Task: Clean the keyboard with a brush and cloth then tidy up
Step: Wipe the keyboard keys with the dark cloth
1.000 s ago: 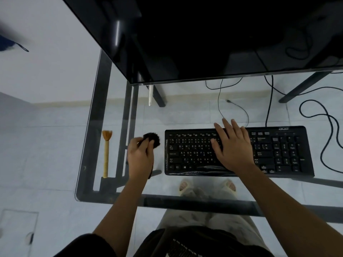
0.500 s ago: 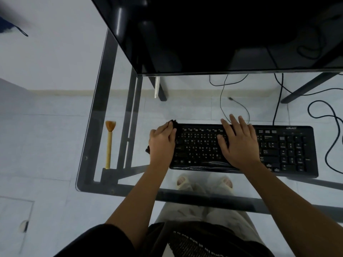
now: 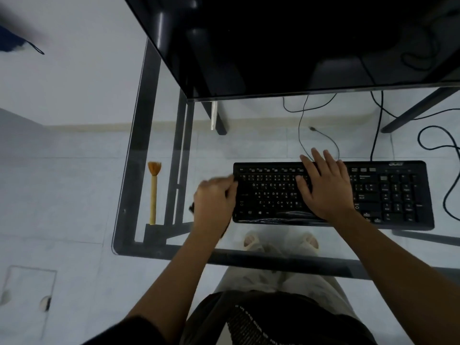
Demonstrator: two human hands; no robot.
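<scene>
Keyboard [image 3: 333,192] flat on the glass worktop [image 3: 139,155], pinned mid-board under the flat, spread right hand [image 3: 323,188]. Left hand [image 3: 216,202] at its near-left end, grip clamped on a dark cloth [image 3: 192,208], only a scrap showing past the knuckles. Could skid across the glass or snag a keycap if wiped hard with slack pinning. Brush [image 3: 153,192] well off to the left of that grip, idle. Left fingers blurred; cloth contact with keys impossible to confirm.

Glass desk [image 3: 139,247] w/ dark frame. Black monitor [image 3: 298,46] at back. Loose cables [image 3: 443,145] on pale tiled floor [image 3: 62,195].
</scene>
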